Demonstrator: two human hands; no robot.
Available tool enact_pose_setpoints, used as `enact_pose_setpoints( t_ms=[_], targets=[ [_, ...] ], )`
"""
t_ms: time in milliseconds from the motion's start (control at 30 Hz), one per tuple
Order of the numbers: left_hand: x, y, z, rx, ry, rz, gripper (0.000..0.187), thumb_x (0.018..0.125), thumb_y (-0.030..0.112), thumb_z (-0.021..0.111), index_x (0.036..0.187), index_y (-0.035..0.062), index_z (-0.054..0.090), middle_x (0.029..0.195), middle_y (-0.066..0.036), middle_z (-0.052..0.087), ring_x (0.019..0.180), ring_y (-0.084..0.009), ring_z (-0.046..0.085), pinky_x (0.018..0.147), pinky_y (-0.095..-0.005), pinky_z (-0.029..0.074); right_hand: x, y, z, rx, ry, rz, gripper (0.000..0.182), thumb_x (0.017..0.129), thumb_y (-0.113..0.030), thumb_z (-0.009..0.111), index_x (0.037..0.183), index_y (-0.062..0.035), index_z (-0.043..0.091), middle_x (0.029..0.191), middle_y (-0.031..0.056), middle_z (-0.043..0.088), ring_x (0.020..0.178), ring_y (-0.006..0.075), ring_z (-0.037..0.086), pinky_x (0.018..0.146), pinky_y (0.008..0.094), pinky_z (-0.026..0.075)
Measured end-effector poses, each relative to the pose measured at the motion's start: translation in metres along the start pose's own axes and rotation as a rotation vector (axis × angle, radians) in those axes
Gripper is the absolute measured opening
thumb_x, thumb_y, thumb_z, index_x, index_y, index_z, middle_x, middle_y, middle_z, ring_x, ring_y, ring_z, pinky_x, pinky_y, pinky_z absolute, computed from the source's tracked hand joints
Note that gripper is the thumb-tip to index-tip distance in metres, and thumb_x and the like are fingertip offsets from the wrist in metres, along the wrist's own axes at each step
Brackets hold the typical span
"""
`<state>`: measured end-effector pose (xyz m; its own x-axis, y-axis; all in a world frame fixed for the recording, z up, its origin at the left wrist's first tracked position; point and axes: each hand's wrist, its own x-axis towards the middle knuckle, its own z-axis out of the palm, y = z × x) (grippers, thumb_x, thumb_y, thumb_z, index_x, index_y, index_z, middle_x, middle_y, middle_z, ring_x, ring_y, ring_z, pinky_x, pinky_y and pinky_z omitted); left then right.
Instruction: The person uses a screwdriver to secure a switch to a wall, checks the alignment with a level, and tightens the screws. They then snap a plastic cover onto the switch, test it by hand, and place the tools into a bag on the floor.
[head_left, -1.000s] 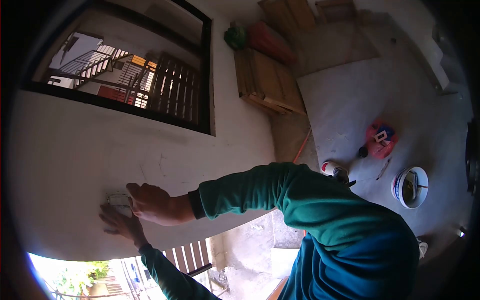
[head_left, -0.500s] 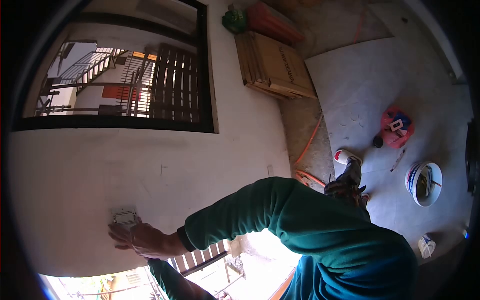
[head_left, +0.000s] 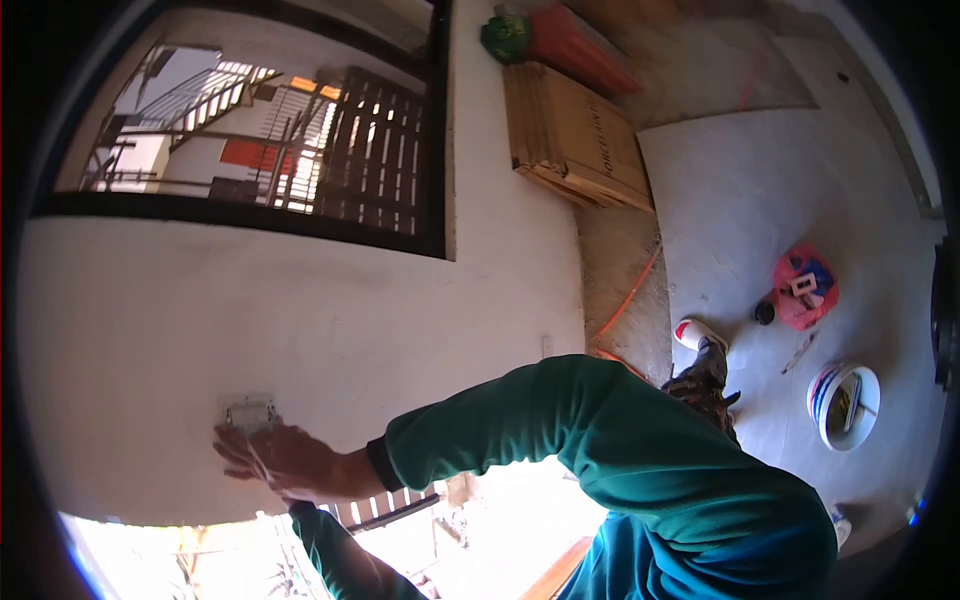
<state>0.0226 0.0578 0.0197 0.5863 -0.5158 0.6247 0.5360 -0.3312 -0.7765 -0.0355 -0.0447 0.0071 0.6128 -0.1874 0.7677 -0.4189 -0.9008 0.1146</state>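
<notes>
A small pale rectangular fitting [head_left: 248,410] sits on the white wall [head_left: 400,320], low on the left. Just under it is my right hand [head_left: 300,462], at the end of the green sleeve with a dark cuff; its fingers reach to the fitting's lower edge. My left hand [head_left: 245,455] is at the same spot, mostly overlapped by the right, with some fingers spread beside the wall. Its sleeve comes up from below. What either hand holds, if anything, is too small and dark to make out.
Above is a dark-framed window [head_left: 446,150]. Flat cardboard boxes [head_left: 590,135] lean by the wall, near an orange hose [head_left: 632,292]. On the floor are a pink bag [head_left: 815,305] and a white bucket [head_left: 828,408] with tools.
The camera view has shifted, so the boxes and window sit further right. Both hands stay at the fitting, with the right hand turned slightly.
</notes>
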Motion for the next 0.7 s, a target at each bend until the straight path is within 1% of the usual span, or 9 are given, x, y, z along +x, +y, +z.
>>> enact_pose_setpoints(
  t_ms=[100,133,167,233,333,467,533,600,700],
  targets=[
    [-0.019,0.001,0.007,0.002,-0.131,-0.056,0.099,0.082,0.075,0.036,0.151,0.0128,0.002,0.158,-0.009,0.000,0.145,-0.0324,-0.001,0.107,-0.0675,0.004,0.002,0.135,0.095,1.433,0.023,-0.229,0.035,0.079,-0.033,0.056,0.100,-0.0054,0.055,0.102,0.0156,0.051,0.098,0.0318,0.050,0.080,0.0488,0.042],
    [-0.018,0.004,0.006,-0.013,-0.259,-0.092,0.093,0.085,0.068,0.039,0.151,0.0109,0.006,0.158,-0.007,0.004,0.145,-0.0301,0.003,0.108,-0.0654,0.005,0.004,0.140,0.073,1.926,-0.003,-0.349,0.024,0.074,-0.023,0.065,0.083,-0.0013,0.069,0.084,0.0177,0.064,0.083,0.0323,0.063,0.069,0.0453,0.053],
    [-0.017,0.002,0.005,-0.028,-0.388,-0.139,0.088,0.088,0.061,0.043,0.151,0.0089,0.010,0.159,-0.005,0.008,0.146,-0.0277,0.007,0.108,-0.0633,0.007,0.007,0.139,0.083,1.874,-0.085,-0.487,0.023,0.073,-0.020,0.064,0.082,0.0014,0.066,0.085,0.0200,0.063,0.082,0.0354,0.062,0.065,0.0450,0.053],
    [-0.011,0.004,-0.022,-0.522,-0.112,-0.199,0.105,0.073,0.065,0.062,0.149,0.0068,0.019,0.157,-0.009,0.017,0.145,-0.0283,0.010,0.108,-0.0631,0.003,0.010,0.156,0.083,1.533,-0.077,-0.430,0.025,0.075,-0.017,0.061,0.092,0.0022,0.061,0.093,0.0201,0.059,0.073,0.0311,0.064,0.058,0.0418,0.053],
    [-0.005,0.011,-0.035,-0.584,-0.134,-0.243,0.102,0.073,0.066,0.062,0.149,0.0098,0.022,0.155,-0.007,0.019,0.144,-0.0298,0.012,0.108,-0.0648,0.002,0.015,0.162,0.099,1.381,0.039,-0.456,0.020,0.082,-0.018,0.061,0.090,0.0000,0.058,0.094,0.0190,0.058,0.061,0.0288,0.064,0.053,0.0380,0.053],
    [-0.005,0.017,-0.041,-0.588,-0.209,-0.268,0.101,0.072,0.067,0.063,0.148,0.0112,0.025,0.155,-0.007,0.019,0.144,-0.0304,0.014,0.108,-0.0656,0.002,0.015,0.174,0.098,1.264,-0.165,-0.475,0.026,0.082,-0.027,0.066,0.088,-0.0029,0.059,0.086,0.0160,0.060,0.061,0.0280,0.064,0.055,0.0402,0.052],
    [-0.002,0.022,-0.043,-0.602,-0.182,-0.270,0.101,0.071,0.067,0.063,0.147,0.0115,0.027,0.155,-0.007,0.020,0.144,-0.0305,0.014,0.108,-0.0657,0.003,0.020,0.175,0.113,1.366,-0.077,-0.467,0.026,0.079,-0.025,0.071,0.083,-0.0035,0.057,0.082,0.0153,0.059,0.070,0.0323,0.064,0.058,0.0403,0.051],
    [0.001,0.023,-0.045,-0.678,-0.147,-0.259,0.095,0.076,0.063,0.062,0.146,0.0107,0.028,0.154,-0.008,0.021,0.144,-0.0302,0.013,0.107,-0.0666,0.004,0.026,0.182,0.121,1.424,0.047,-0.501,0.027,0.077,-0.021,0.073,0.088,-0.0031,0.056,0.083,0.0147,0.059,0.071,0.0333,0.063,0.060,0.0399,0.051],
    [-0.001,0.031,-0.051,-0.682,-0.140,-0.276,0.098,0.072,0.063,0.066,0.146,0.0111,0.030,0.154,-0.008,0.023,0.144,-0.0289,0.014,0.107,-0.0655,0.005,0.017,0.185,0.126,1.377,0.112,-0.457,0.032,0.075,-0.018,0.075,0.093,-0.0027,0.054,0.085,0.0143,0.058,0.072,0.0331,0.062,0.061,0.0403,0.050]
  ],
)
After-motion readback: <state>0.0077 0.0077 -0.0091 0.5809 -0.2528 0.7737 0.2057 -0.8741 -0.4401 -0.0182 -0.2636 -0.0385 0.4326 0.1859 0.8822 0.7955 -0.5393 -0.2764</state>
